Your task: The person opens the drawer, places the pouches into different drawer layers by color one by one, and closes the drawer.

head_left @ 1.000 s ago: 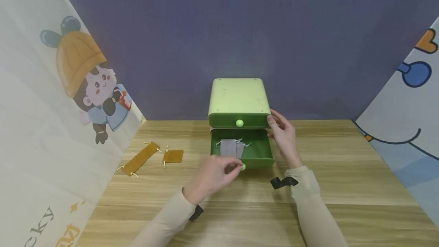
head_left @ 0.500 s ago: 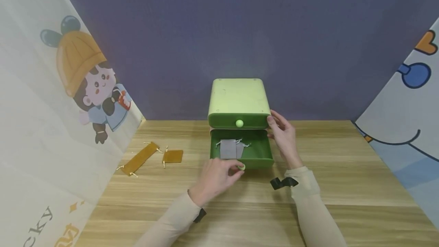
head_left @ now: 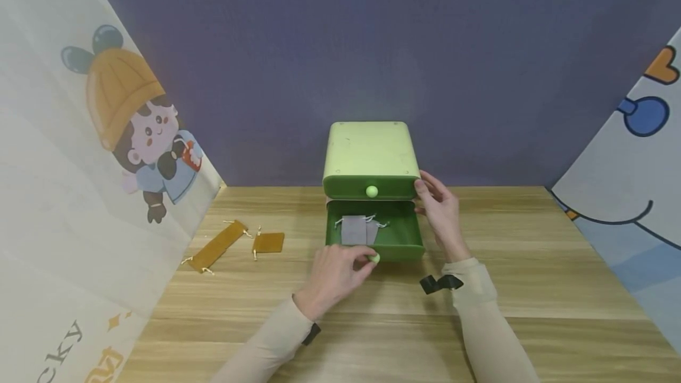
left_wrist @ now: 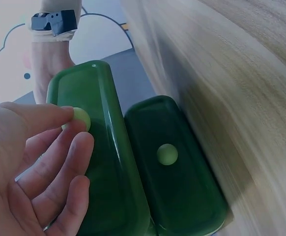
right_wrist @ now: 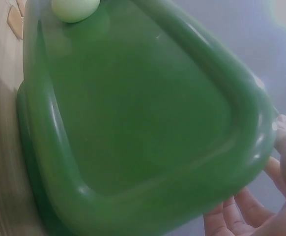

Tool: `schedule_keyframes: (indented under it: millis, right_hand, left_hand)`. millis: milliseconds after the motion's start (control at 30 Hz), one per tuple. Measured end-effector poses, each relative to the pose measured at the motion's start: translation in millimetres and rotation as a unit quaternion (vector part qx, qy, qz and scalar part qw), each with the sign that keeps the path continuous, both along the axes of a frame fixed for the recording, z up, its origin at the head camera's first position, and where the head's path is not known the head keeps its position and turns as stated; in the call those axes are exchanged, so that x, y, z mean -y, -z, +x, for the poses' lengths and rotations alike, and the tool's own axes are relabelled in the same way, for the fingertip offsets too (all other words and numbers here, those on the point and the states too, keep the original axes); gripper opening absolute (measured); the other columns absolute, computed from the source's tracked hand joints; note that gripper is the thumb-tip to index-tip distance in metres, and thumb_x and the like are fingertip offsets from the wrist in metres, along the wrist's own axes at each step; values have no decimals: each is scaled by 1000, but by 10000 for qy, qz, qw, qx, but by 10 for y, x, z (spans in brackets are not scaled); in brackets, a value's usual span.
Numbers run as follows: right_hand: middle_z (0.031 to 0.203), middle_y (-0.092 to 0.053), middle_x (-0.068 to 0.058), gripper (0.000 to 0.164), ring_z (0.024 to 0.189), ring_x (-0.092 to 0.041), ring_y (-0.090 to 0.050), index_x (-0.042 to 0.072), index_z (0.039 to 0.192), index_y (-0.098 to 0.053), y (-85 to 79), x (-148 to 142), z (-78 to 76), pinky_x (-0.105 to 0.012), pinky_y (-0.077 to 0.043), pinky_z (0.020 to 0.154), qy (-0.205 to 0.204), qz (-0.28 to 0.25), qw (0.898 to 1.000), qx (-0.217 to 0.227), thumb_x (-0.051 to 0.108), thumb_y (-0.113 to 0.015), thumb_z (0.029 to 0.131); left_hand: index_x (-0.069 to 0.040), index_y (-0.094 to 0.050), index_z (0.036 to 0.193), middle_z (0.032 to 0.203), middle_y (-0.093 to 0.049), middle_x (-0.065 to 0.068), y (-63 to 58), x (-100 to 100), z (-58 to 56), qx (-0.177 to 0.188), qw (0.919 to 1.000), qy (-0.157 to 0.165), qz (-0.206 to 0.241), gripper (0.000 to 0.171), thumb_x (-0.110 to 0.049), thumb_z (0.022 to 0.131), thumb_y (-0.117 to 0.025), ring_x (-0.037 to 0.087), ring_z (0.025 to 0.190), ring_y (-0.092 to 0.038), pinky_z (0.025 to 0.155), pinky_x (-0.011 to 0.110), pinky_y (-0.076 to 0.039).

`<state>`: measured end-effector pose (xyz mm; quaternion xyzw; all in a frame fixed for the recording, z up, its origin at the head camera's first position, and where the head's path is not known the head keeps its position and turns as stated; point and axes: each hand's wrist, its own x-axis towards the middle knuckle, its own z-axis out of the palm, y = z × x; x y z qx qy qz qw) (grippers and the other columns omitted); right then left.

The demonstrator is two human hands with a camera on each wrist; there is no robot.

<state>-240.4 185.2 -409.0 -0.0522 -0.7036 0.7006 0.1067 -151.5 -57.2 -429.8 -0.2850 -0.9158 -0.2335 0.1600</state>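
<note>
Pale yellow-green is carried by the mini cabinet's shell [head_left: 372,149], deep green by its lower drawer [head_left: 401,253], light green by the drawer knob [left_wrist: 84,119]. The cream-corded pouches [head_left: 268,242] are coloured ochre, the drawstring bags [head_left: 353,230] grey. The tabletop [head_left: 532,282] is streaked with tan wood grain; the back wall [head_left: 298,64] is slate purple.

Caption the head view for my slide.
Left hand pinches the knob of an open drawer containing gray pouches; right hand holds the cabinet.
</note>
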Motion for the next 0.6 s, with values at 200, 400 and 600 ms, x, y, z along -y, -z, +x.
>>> schedule_keyframes:
  millis: [200,400,600]
  right_hand:
    - [142,-66,-8,56,92,-3,-68,19,154,-59,-8,2,-3,-18,-60,73,43,-6,10000,-43,42,-69,103]
    - [149,-63,-14,57,93,-2,-67,19,154,-58,-10,1,-3,-18,-60,74,37,47,10000,-47,42,-68,104]
    - [151,-62,-16,57,95,-2,-67,19,155,-57,5,-5,-10,-18,-61,76,31,123,9999,-2,42,-68,104]
  left_hand:
    - [-24,-83,106,86,-82,-9,3,4,-14,-61,9999,30,107,14,-28,93,-84,-11,46,-26,41,10,-21]
    - [-24,-83,105,85,-82,-11,13,14,-21,-157,9997,-10,161,13,-27,92,-84,-11,47,-30,42,10,-23]
    - [-24,-83,105,85,-82,-11,12,23,-27,-192,9997,-20,155,13,-28,93,-83,-11,48,-31,43,10,-23]
